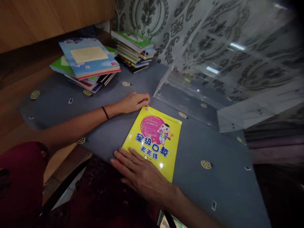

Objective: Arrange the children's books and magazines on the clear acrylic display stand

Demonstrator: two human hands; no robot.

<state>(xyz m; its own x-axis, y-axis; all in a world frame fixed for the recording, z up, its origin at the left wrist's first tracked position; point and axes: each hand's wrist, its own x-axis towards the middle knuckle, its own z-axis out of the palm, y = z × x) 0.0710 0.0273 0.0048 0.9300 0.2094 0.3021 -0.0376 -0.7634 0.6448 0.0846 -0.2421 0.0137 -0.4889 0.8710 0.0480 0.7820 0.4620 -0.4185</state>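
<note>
In the head view, the yellow book [155, 141] lies flat on the bench [228, 190], cover up, showing a pink disc and a cartoon figure. The person's right grip [142, 171] is released: palm down, fingers laid out across the book's near left part, their tips about its left edge. The left grip [136, 102] is at the book's far left corner, fingers curled in; I cannot tell whether they pinch that corner or merely rest against it. A black band [105, 112] rings the wrist on that arm. Beyond the book to its left, a loose pile [87, 63] has a blue volume askew on top; more directly beyond the book, a second pile [134, 50] is topped by a green one. A clear case [251, 109] stands to the book's far right, before patterned wallpaper [147, 15].
</note>
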